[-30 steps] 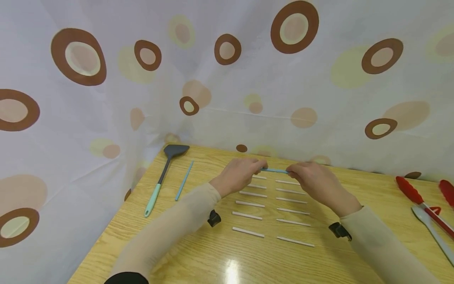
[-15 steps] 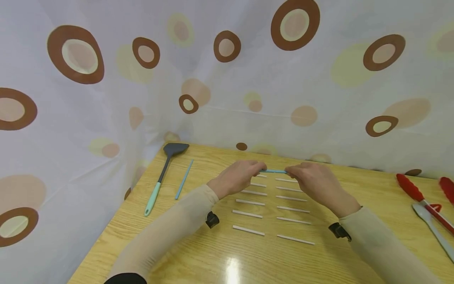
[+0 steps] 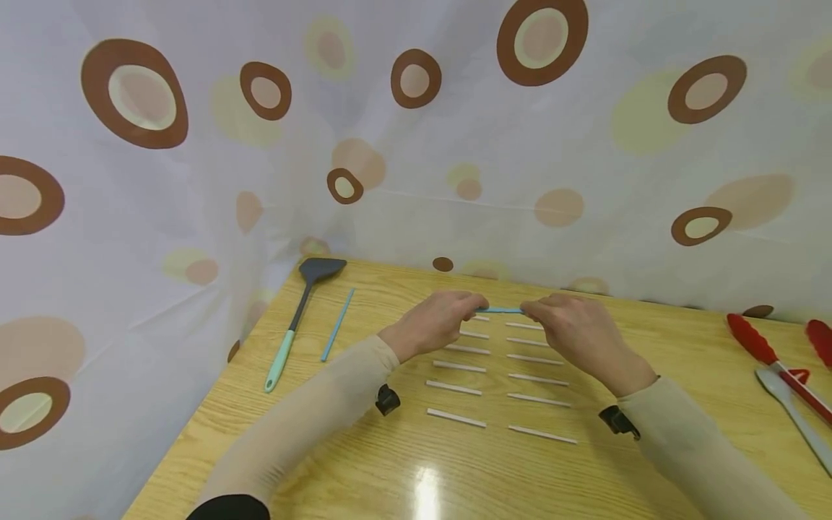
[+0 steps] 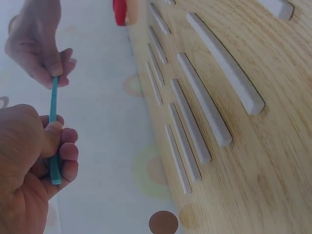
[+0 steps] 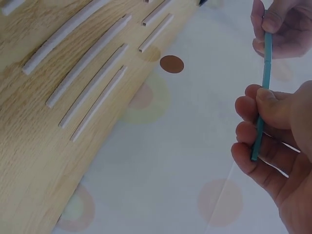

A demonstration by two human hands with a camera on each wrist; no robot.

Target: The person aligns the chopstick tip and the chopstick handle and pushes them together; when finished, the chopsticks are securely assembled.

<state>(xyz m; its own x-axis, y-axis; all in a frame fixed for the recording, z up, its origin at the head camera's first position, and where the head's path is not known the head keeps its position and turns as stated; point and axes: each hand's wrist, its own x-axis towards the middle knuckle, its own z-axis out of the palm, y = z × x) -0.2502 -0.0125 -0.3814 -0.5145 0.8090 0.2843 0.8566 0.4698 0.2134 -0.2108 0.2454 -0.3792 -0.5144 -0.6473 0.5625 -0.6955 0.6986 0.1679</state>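
A thin blue stick (image 3: 503,310) is stretched level between both hands above the far part of the table. My left hand (image 3: 434,325) pinches its left end between thumb and curled fingers. At the other end, my right hand (image 3: 583,334) grips it the same way. Only a short middle length shows between the hands in the head view. In the right wrist view, a small mark or notch crosses the blue stick (image 5: 267,62) near its middle. Below the hands, several white sticks (image 3: 457,418) lie in two columns on the table, some partly hidden by the left hand.
Another blue stick (image 3: 337,326) lies at the left, beside a turner (image 3: 300,310) with a dark head and mint handle. Red-tipped tongs (image 3: 754,341) and a grey spoon-like utensil (image 3: 798,422) lie at the right. A patterned sheet (image 3: 403,159) hangs behind the wooden table (image 3: 364,462).
The head view has tilted slightly, so the table appears a little higher in it. Both hands keep their hold on the blue stick and have barely moved.
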